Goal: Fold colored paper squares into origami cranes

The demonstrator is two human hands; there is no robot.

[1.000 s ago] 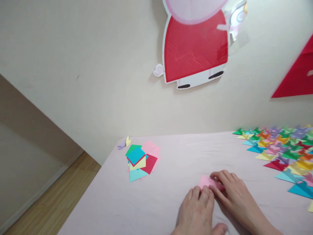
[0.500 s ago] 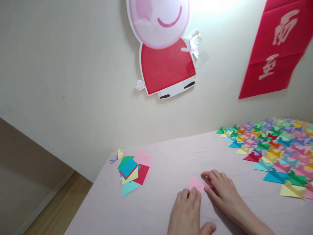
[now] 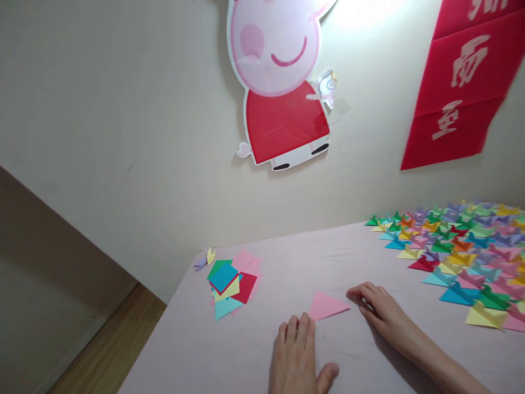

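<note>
Pink paper (image 3: 327,307) lies between the hands, mid-bench, well in from the left edge of the bench (image 3: 176,355). Long axis runs left to right, narrow tip toward the right hand (image 3: 383,313). Right grip: empty, thumb and forefinger loosely curled, just beyond that tip. Left hand (image 3: 294,355) looks nearer: flat, palm down, fingers extended, thumb spread, nothing gripped; fingertips at the paper's lower left corner, contact unclear. Paper: matte, thin, triangular, crisp-edged. Bench cover: pale, soft, faintly creased cloth. Paper pile (image 3: 229,289), flat and multicoloured, near the back left corner. Folded paper pieces (image 3: 462,258), pointed, ranked along the right side.
</note>
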